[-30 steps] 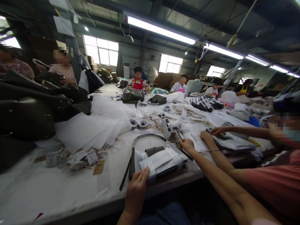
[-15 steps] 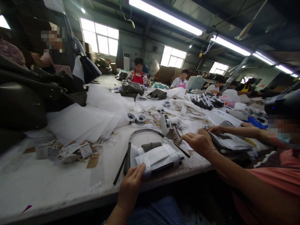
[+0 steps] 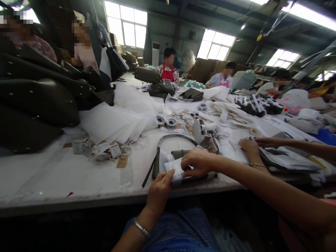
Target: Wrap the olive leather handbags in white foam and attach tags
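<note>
1. While the left hand [image 3: 159, 189] is keeping its place at the near edge of the table [image 3: 65, 175], as in both earlier frames, it is pinching the near-left corner of the wrapped bundle [image 3: 173, 165] between thumb and fingers.
2. The right hand [image 3: 198, 162] is now lying on top of the wrapped bundle, fingers curled down and gripping the white wrapping. Half a second earlier it was hovering open just right of the bundle, not touching it.
3. The wrapped bundle, a dark piece folded in white paper, is lying flat at the near table edge between the two hands, in the same spot as before.
4. A curved strap [image 3: 175, 137] is arching just beyond the bundle, its left end running down toward the near edge beside the left hand.
5. Two tape rolls [image 3: 168, 122] are sitting farther back. Paper tags [image 3: 105, 150] are lying scattered to the left, with white sheets [image 3: 115, 122] spreading behind them and dark bags [image 3: 39, 101] piling up at far left.
6. A co-worker's hands [image 3: 248, 145] are resting on flat pieces to the right, well apart from the bundle.
7. The view is now sitting lower over the table than before, showing less ceiling.
</note>
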### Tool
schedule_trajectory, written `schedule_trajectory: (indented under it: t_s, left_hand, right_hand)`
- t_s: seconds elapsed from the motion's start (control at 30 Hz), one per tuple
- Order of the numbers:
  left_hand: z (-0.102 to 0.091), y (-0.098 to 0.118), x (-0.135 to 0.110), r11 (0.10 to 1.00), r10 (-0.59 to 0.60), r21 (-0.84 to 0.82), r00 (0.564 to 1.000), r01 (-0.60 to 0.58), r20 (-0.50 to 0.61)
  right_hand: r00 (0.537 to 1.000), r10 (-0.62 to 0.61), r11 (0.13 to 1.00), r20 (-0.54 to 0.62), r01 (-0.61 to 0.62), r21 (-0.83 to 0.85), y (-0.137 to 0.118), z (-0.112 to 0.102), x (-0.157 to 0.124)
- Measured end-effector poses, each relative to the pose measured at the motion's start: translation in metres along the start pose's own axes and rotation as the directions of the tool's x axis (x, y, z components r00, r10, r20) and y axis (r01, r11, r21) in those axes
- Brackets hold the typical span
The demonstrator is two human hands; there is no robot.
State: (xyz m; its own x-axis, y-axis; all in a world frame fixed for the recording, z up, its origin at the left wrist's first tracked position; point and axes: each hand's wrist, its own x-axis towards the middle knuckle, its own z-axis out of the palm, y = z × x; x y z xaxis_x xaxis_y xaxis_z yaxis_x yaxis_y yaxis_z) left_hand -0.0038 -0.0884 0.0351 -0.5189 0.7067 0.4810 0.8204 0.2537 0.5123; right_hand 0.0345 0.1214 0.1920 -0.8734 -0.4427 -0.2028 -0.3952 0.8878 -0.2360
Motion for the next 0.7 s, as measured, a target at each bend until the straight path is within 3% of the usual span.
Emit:
schedule_trajectory:
  t_s: [0.23, 0.53, 0.7]
  left_hand:
    - [0.004, -0.001, -0.002, 1.0, -0.018, -0.021, 1.0, 0.018, -0.016]
    - [0.005, -0.002, -0.004, 0.999, 0.034, 0.021, 0.998, -0.032, -0.059]
    - [0.007, -0.003, -0.008, 0.988, 0.121, 0.1, 0.99, -0.114, -0.069]
  right_hand:
    - [0.99, -0.011, 0.992, 0.142, 0.028, -0.123, 0.029, 0.016, 0.055]
    - [0.968, -0.03, 0.993, 0.25, 0.058, -0.103, 0.048, 0.021, 0.074]
    - [0.956, 0.022, 0.988, 0.291, 0.024, -0.155, 0.044, 0.018, 0.078]
